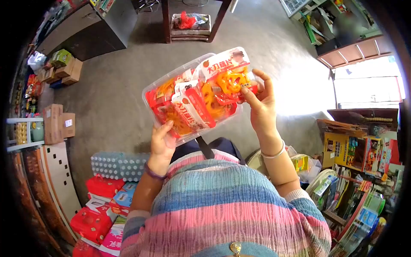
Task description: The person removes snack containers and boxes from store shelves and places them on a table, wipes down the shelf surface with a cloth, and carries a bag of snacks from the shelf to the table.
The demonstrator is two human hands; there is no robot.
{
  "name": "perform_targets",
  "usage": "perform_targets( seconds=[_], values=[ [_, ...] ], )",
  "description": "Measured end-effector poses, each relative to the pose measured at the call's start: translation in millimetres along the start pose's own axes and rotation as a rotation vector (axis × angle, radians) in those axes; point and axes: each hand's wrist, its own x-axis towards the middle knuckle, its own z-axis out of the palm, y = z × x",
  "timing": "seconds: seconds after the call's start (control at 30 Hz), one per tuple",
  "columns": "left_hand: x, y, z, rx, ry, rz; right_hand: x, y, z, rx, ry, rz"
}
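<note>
The right hand pinches a red-and-white packet of orange lotus-root slices between thumb and fingers, at the packet's lower right corner, over the right end of a clear plastic tub. The left hand grips the tub's lower left edge, thumb over the rim. The tub sits tilted at the centre of the frame, with similar packets inside. Below is a striped knit top; at lower left, shrink-wrapped bottles and red gift boxes; farther left, cardboard cartons.
</note>
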Motion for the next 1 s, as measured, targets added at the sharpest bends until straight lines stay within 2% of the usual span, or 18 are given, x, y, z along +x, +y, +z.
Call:
perform_targets(
  seconds=[0.03,0.1,0.17,0.33,0.37,0.43,0.47,0.57,0.6,0.7,0.8,0.97,1.0],
  values=[
    [27.2,15.3,1.6,0.01,0.008,-0.005,28.0,2.1,18.8,-0.058,0.03,-0.033],
    [69.3,40.3,3.7,0.013,0.071,-0.013,74.8,16.8,26.6,-0.315,-0.08,-0.058],
    [104.4,59.1,13.1,0.012,0.034,0.076,111.7,20.1,45.2,-0.563,-0.159,-0.095],
    [323.8,138.2,16.2,-0.033,0.112,-0.011,337.9,86.6,125.2,-0.63,-0.206,-0.253],
    [353.6,145.2,16.3,-0.012,0.093,0.003,367.2,100.1,129.8,-0.5,-0.207,-0.154],
    [355.3,149.4,19.7,0.046,0.085,0.035,371.7,108.1,131.7,-0.219,-0.225,0.064],
    [348.0,149.3,27.8,0.058,0.107,0.05,369.6,101.4,127.7,-0.157,-0.304,0.104],
    [333.3,151.6,60.1,0.067,0.133,0.121,370.4,75.6,125.1,-0.199,-0.275,0.044],
    [328.3,154.0,65.1,0.091,0.158,0.086,369.1,64.6,126.0,-0.093,-0.3,0.079],
    [334.6,160.9,63.3,0.136,0.143,0.094,376.9,73.7,125.3,-0.216,-0.332,-0.005],
    [394.6,203.9,78.7,0.112,0.225,0.048,439.9,68.6,151.4,-0.289,-0.328,-0.124],
    [493.9,266.9,112.3,0.17,0.029,0.151,533.1,59.9,189.5,-0.378,-0.316,-0.231],
    [513.4,280.3,113.9,0.158,0.02,0.135,551.6,61.9,200.7,-0.409,-0.305,-0.315]
  ],
)
